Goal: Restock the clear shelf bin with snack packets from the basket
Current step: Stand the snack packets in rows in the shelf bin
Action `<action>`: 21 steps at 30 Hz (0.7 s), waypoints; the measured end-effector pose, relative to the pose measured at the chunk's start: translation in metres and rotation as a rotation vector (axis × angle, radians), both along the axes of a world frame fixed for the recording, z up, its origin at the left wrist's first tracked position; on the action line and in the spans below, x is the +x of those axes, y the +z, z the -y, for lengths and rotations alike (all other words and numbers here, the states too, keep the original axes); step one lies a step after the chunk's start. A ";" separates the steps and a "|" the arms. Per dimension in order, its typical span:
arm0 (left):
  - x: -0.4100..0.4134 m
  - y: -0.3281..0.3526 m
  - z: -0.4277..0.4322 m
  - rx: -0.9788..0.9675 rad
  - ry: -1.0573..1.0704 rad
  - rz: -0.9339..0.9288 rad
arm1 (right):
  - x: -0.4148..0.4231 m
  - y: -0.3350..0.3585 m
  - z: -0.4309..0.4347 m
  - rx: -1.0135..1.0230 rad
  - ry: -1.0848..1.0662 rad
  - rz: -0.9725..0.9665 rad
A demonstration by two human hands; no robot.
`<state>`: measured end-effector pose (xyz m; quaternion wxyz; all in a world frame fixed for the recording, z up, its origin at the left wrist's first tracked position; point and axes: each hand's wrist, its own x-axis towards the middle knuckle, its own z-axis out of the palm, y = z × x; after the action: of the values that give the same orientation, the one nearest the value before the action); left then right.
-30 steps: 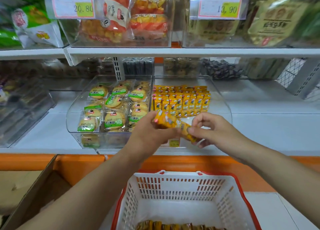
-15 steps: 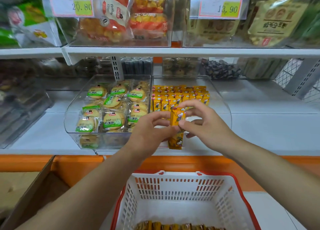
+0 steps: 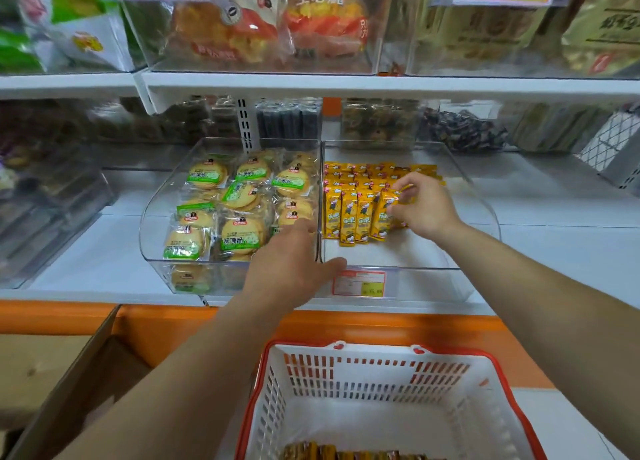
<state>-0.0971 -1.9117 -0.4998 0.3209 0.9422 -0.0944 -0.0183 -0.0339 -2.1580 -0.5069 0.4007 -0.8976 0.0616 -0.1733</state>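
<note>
Yellow face fwd, seat slim foil snack pkt (image 3: 382, 213), pinched in R hand (image 3: 427, 210), at row end in clear plastic shelf bin (image 3: 426, 283), flush w/ neighbours (image 3: 348, 217); rest L hand (image 3: 291, 269), slack & empty, on bin rim.

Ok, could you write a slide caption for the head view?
Right hand pinches a yellow snack packet in the clear bin; left hand open at its front edge.

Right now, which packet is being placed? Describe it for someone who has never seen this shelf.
On the white lower shelf, take the clear plastic bin right of the bin of round biscuits. In its front row of yellow snack packets, the one meant is the yellow packet nearest the right hand. Unlike its neighbours, its top is pinched by that hand.
</note>
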 end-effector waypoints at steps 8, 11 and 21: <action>0.002 -0.004 0.003 0.039 0.002 -0.009 | 0.030 -0.024 -0.001 -0.224 -0.012 -0.119; 0.002 -0.004 0.003 0.020 -0.001 -0.023 | 0.028 -0.023 -0.001 -0.264 0.000 -0.120; -0.026 0.030 0.001 -0.060 -0.023 0.288 | -0.074 0.049 -0.006 -0.304 0.142 -0.001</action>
<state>-0.1233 -1.9123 -0.4695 0.3317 0.9240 -0.1507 0.1161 -0.1079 -2.1519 -0.4584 0.2715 -0.9500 -0.0286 -0.1515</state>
